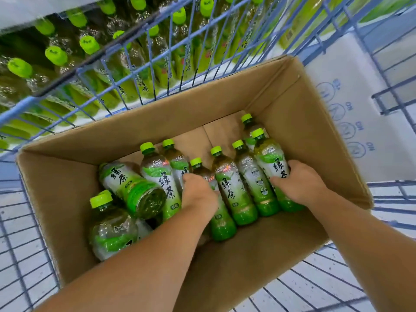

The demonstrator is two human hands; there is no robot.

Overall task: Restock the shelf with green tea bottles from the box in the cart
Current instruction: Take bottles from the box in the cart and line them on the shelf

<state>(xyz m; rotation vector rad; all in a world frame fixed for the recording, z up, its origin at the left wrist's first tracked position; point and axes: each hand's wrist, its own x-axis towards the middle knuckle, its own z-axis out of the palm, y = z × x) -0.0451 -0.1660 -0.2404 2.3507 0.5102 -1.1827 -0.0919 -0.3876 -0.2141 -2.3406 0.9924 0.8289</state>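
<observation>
The right hand [299, 183] is closed around the body of a green tea bottle [271, 163] at the right end of a leaning row, fingers wrapped over its label. The left hand [199, 194] is down among the middle bottles, fingers curled over a bottle [221, 219] whose cap shows just above the knuckles; whether it has a full grip cannot be told. About ten bottles show in the cardboard box [281, 100]: seven in the leaning row with green caps pointing to the far wall, one lying on its side [135, 188] with its base toward the camera, and two more in the near left corner, one [110, 230] in front and the other mostly hidden. The far part of the box floor is bare, as is the near right corner, leaving room there. The box sits in a blue wire cart [157, 70], its flaps open, its left and far walls close to the cart's mesh. Beyond the mesh, the shelf [56, 5] holds many rows of green-capped bottles, too blurred to count. A white carton [351, 113] stands outside to the right.
</observation>
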